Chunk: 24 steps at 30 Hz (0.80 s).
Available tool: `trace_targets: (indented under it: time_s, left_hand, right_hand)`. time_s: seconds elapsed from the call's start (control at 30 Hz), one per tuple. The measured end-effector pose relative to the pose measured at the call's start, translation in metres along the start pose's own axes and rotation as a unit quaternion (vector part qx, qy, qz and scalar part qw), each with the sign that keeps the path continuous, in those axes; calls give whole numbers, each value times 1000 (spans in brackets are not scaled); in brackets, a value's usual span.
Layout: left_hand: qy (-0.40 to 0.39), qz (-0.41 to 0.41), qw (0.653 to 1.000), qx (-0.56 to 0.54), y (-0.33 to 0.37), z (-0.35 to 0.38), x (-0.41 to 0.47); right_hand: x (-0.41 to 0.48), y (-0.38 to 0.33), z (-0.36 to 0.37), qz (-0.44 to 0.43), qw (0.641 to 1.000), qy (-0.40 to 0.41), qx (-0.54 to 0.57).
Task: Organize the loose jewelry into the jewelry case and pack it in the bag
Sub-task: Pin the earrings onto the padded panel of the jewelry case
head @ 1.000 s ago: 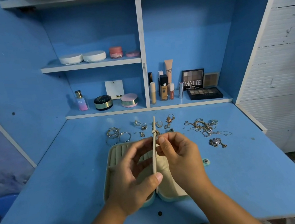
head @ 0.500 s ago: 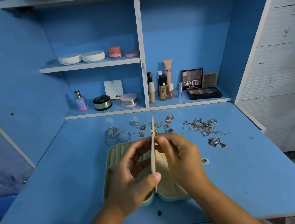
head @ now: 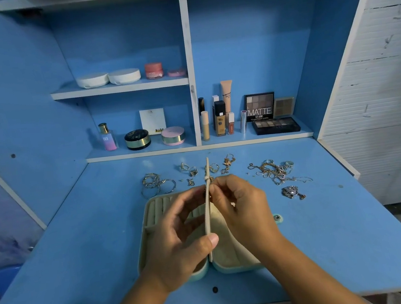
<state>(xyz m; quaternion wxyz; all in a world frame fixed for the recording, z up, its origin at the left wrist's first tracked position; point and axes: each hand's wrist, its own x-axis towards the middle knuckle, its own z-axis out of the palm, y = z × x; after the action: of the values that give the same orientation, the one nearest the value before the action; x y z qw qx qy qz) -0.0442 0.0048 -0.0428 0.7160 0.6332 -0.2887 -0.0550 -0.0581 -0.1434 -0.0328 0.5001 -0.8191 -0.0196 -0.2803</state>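
1. Holding the centre flap (head: 208, 216) of the open jewelry case (head: 152, 222) upright, your left hand (head: 179, 241) grips it between thumb and curled fingers. The case lies on the worktop (head: 81, 253) just before you.
2. Your right hand (head: 246, 211), at 3 o'clock of the flap, pinches its fingers (head: 219, 187) onto the flap's upper part. I cannot tell whether they also hold a piece.
3. You appear to be fixing jewelry to the flap, early in the task. The next move calls for a fine pinch on another loose piece.
4. Beyond the case lie hoops (head: 157, 185) at 11 o'clock, rings (head: 191, 171) at 12, and a chain tangle (head: 273, 172) and pendant (head: 292, 192) towards 2.
5. The flap is edge-on, so its faces are unreadable. Your hands cover much of the case, and no bag is in view.
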Motion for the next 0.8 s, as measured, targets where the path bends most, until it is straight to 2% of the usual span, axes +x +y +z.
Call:
trace_targets:
  time_s: [0.2, 0.53, 0.6, 0.7, 0.8]
  left_hand:
    - [-2, 3, 1000, -7, 0, 0, -1]
    - [-23, 8, 1000, -2, -3, -1, 1]
    - [-36, 8, 999, 13, -3, -1, 1]
    - [-63, 5, 997, 55, -3, 0, 1]
    - [-69, -8, 990, 123, -6, 0, 3]
  right_hand:
    - [-9, 0, 0, 9, 996, 6, 88]
    - [-1, -3, -4, 8, 1000, -5, 2]
    - [-3, -4, -9, 27, 999, -8, 43]
    - [-12, -6, -19, 62, 983, -45, 169]
    - [-20, -9, -31, 81, 979, -81, 168]
